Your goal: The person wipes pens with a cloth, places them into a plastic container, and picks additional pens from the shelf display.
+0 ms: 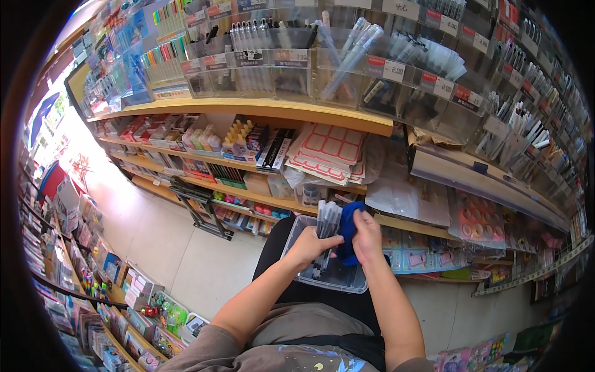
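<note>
Where our pens [328, 218] point: dark ends toward us, long axis over the far edge of the tub [350, 280]
Left hand [310, 245]: wrapped round them
Right hand [367, 235]: fingers clutching blue cloth [347, 239]
Tub: on our lap [271, 253]
Room: tiled floor [180, 242], packed shelves [235, 106]

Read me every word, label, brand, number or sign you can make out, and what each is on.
"5.00", probably, first digit soft: the white price tag on a clear pen bin.
"5.00", equally unsure: the next price tag to its right.
Too small or blurred to read: the other shelf tags, the black-and-white boxes, any print on the pens in the left hand.
</note>
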`<control>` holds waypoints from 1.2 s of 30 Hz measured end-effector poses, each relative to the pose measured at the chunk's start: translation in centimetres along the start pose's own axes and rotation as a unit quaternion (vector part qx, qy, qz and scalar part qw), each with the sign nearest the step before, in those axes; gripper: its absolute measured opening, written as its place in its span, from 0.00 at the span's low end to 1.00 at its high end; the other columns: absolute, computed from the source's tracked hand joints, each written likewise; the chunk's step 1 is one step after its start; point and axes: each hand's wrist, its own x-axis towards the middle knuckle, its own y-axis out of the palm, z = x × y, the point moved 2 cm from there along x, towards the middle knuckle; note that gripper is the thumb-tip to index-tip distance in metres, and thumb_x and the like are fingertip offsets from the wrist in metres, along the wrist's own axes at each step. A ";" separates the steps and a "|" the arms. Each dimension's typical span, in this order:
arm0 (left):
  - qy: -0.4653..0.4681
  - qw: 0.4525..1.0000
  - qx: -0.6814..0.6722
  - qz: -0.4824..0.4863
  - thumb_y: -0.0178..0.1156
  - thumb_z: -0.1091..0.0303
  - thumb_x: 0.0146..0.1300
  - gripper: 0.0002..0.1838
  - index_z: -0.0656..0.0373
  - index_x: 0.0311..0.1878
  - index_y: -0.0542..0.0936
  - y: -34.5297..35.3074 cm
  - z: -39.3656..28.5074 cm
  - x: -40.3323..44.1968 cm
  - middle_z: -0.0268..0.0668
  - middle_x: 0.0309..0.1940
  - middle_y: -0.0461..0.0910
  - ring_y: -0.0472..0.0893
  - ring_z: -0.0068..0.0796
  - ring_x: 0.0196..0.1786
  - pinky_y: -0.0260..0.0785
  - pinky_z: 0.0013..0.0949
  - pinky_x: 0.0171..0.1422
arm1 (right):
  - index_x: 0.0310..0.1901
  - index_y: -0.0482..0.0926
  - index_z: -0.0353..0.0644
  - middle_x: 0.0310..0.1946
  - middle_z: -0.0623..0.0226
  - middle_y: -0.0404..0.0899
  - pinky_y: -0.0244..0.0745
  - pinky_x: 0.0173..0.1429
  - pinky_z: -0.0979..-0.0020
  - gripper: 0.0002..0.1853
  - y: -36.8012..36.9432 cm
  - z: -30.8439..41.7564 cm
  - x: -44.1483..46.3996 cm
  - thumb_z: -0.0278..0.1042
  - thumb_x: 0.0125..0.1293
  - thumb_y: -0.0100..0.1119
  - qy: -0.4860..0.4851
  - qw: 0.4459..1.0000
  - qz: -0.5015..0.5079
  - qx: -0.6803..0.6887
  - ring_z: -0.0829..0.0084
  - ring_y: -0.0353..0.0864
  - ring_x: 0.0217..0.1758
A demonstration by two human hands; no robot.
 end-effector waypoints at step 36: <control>0.131 0.981 -0.075 -0.123 0.61 0.69 0.57 0.07 0.62 0.31 0.77 -1.1 -0.4 0.1 0.31 0.22 0.75 0.72 0.18 0.21 0.65 0.22 0.25 | 0.38 0.74 0.38 0.32 0.74 0.74 0.65 0.44 0.79 0.11 1.1 -2.0 -1.2 0.36 0.69 0.44 0.034 0.898 0.186 -0.397 0.82 0.69 0.35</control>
